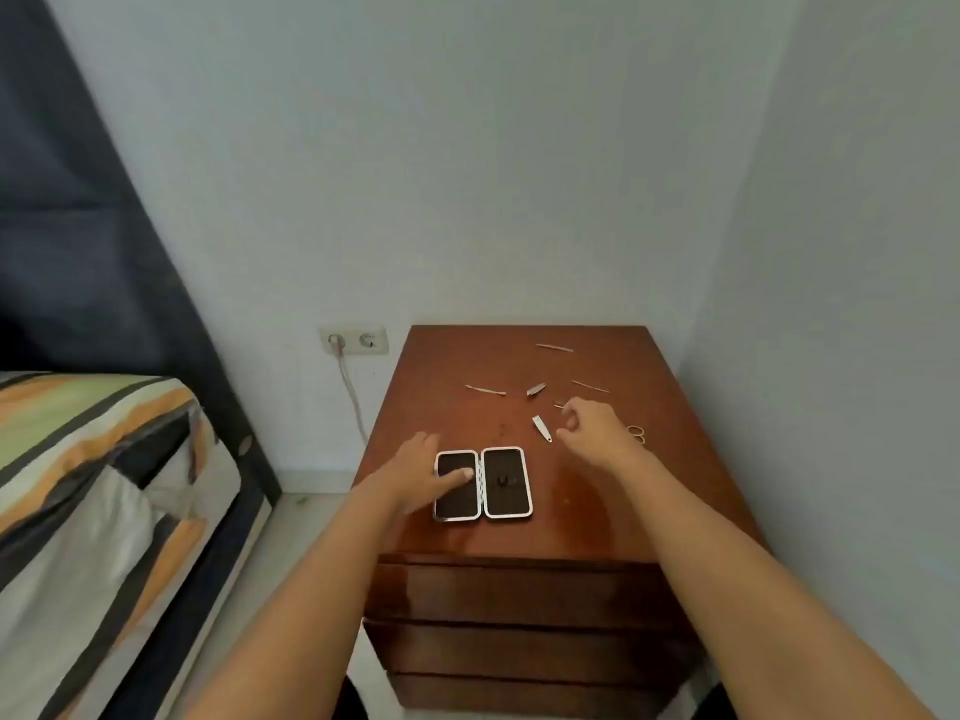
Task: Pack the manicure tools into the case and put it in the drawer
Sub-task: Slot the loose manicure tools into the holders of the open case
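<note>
One wooden nightstand (597, 511) with three closed drawer fronts (519, 595) is seen, and one case (483, 484) lies opened flat on its top, two dark halves side by side. Seven small metal tools are scattered behind the case — among them one nail clipper (541, 427) and one pair of scissors (637, 433). The left hand (421, 472) is laid flat, released, thumb on the case's left half. The right hand (597, 426) is held loosely curled and empty, just right of the clipper.
</note>
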A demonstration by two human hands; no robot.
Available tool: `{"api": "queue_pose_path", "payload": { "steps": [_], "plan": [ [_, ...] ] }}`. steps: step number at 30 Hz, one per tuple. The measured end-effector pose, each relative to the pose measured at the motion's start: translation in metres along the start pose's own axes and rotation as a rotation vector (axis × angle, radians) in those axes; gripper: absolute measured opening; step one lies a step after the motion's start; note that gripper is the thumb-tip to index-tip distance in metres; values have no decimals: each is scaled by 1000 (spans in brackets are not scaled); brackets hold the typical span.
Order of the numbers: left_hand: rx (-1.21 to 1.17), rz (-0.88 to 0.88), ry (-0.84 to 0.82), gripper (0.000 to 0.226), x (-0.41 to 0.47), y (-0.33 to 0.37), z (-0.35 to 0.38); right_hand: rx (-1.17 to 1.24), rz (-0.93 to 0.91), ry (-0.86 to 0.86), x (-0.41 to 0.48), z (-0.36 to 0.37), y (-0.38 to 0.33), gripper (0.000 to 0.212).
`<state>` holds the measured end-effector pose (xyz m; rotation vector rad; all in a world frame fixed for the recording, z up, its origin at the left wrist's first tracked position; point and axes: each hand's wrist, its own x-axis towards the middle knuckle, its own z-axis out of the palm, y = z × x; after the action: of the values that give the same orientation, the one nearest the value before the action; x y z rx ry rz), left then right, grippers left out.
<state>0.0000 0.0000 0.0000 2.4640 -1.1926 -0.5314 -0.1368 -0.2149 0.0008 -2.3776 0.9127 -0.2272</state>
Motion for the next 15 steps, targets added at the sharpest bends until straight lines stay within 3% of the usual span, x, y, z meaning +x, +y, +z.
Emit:
{"api": "queue_pose_path", "payload": {
  "steps": [5,8,11,15],
  "plan": [
    [-87,31,-118,123,9,-30,24,-6,10,-6,37,26,-2,39],
    [-92,71,-90,128,15,-36,31,-63,-22,-1,53,39,-3,36],
    [-123,88,-35,129,18,-37,37,-115,-43,27,61,53,-5,19],
    [-185,81,46,127,19,-33,44,-152,-53,25,65,61,-9,18]
  ]
}}
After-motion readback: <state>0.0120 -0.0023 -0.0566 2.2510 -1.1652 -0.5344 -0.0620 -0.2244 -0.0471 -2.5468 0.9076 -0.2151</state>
